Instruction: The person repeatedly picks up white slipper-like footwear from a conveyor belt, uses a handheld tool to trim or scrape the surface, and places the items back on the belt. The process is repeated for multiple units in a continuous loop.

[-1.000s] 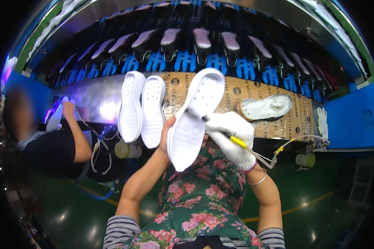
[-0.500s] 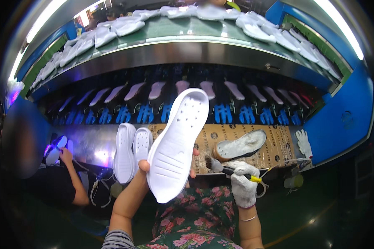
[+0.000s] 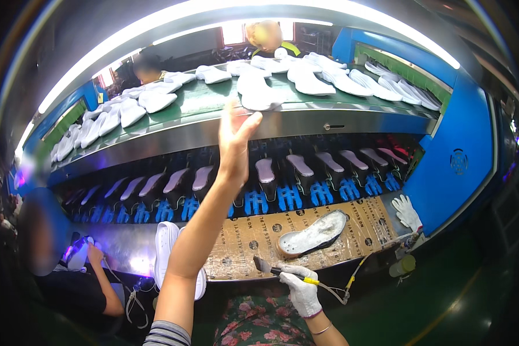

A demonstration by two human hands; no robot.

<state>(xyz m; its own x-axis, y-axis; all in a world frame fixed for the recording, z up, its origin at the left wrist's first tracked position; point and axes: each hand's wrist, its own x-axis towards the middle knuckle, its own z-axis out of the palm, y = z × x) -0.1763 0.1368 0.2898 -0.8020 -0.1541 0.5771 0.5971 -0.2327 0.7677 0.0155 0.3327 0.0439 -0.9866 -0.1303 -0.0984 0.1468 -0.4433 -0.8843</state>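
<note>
My left hand point(image 3: 235, 135) is stretched up at the front edge of the green conveyor, its thumb apart and its fingers somewhat blurred. I see nothing gripped in it. Just beyond its fingertips a white shoe sole point(image 3: 258, 95) lies on the belt, one end over the metal edge. Low in front of me, my gloved right hand point(image 3: 301, 291) is closed around a black-handled brush point(image 3: 282, 271) with a yellow band and a tube attached. The bristles point left over the cardboard. Beyond them a worn sole-shaped piece, whitened inside point(image 3: 314, 235), rests on the cardboard.
Several white soles line the conveyor point(image 3: 196, 102). Beneath it hang pinkish sole-shaped pads point(image 3: 300, 165) above blue clamps point(image 3: 290, 198). Patterned cardboard point(image 3: 236, 254) covers the bench. White soles point(image 3: 164, 248) stand behind my left forearm. A white glove point(image 3: 406, 212) lies right. A co-worker's hand point(image 3: 95, 255) works at left.
My left hand has moved up and away to the conveyor and let go of the white sole, which now lies there. My right hand, still holding the brush, sits lower and further left in view.
</note>
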